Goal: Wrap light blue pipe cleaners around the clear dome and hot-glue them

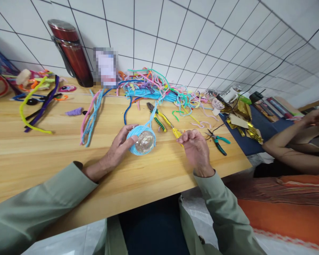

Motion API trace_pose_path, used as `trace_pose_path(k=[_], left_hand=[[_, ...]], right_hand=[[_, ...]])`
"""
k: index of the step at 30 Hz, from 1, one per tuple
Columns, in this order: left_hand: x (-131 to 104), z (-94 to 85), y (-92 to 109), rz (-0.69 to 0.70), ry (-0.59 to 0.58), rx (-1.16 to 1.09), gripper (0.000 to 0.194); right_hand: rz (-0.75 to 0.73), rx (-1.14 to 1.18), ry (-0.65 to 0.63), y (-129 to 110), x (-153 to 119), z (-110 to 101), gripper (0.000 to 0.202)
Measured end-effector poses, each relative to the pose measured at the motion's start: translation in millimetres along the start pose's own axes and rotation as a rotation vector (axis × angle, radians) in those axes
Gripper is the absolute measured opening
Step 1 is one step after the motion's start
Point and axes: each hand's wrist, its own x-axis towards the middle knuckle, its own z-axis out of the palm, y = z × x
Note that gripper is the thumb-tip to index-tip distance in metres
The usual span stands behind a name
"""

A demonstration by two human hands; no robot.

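My left hand (pixel 122 143) is closed on the rim of a clear ball (pixel 145 142) wrapped round its edge with light-blue pipe cleaner (pixel 134 145). The thumb presses on the wrapping, and a blue strand (pixel 152 115) runs from its top toward the back pile. To the right, my right hand (pixel 196 148) is raised over the table, fingers curled together; whether something small is between them is hidden. Just behind its fingertips lies a yellow tool handle (pixel 177 133). Pliers with green and yellow grips (pixel 159 124) lie behind the ball.
Tangled pipe cleaners (pixel 151 92) lie along the tiled wall. Teal-handled pliers (pixel 220 143) are at right. A red flask (pixel 73 53) stands back left, near loose pipe cleaners (pixel 91 118). Gold wrappers (pixel 244 129) lie beyond the table's right edge, near another person's arm (pixel 295 148).
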Motion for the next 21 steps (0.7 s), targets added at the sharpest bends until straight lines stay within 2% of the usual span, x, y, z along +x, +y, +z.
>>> trace_pose_path(k=[5,11,21], left_hand=[[0,-0.5,2,-0.013,-0.008,-0.004,0.055],[0,-0.5,2,-0.021,-0.011,0.010,0.054],[1,0.4,-4,-0.016,0.006,-0.012,0.055]], right_hand=[[0.021,-0.015,-0.014,2,1,1,0.028],[-0.002,-0.006,-0.012,8,2,6,0.021],[0.043,-0.022,-0.058,12,4,9,0.023]])
